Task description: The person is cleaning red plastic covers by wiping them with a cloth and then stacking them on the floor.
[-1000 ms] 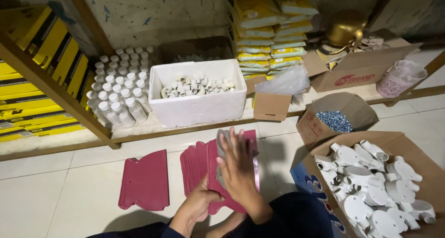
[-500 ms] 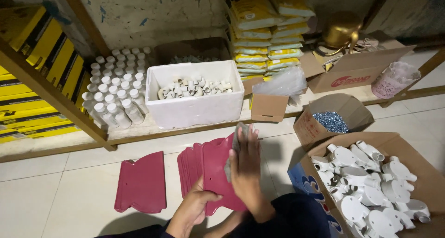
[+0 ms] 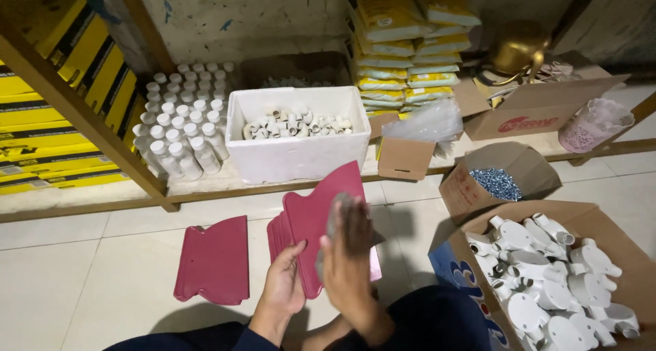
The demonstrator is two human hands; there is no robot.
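Left hand: your left hand (image 3: 285, 288) grips the lower edge of a dark-red card sheet (image 3: 320, 214), thumb on its face, low in the middle of the frame.
Right hand: your right hand (image 3: 348, 252) is open and flat, fingers spread, pressed against the same sheet; it is blurred.
Red sheets: one held upright, a small stack (image 3: 277, 231) just behind it that you cannot count, and one flat pile (image 3: 213, 259) alone on the tiled floor (image 3: 82, 276) to the lower left.
Foam box: one white foam box (image 3: 297, 153) at centre, holding many short white tube pieces (image 3: 294, 124).
Bottles: a block of white capped bottles (image 3: 181, 122) left of the box, too many to count surely.
Cartons: three open ones on the right. The small one (image 3: 502, 177) holds silvery screws (image 3: 497, 182); the large lower-right one (image 3: 588, 218) holds white pipe fittings (image 3: 550, 283); what is in the upper one (image 3: 540, 105) is hidden.
Packets: one stack of yellow packets (image 3: 403, 44) at upper centre.
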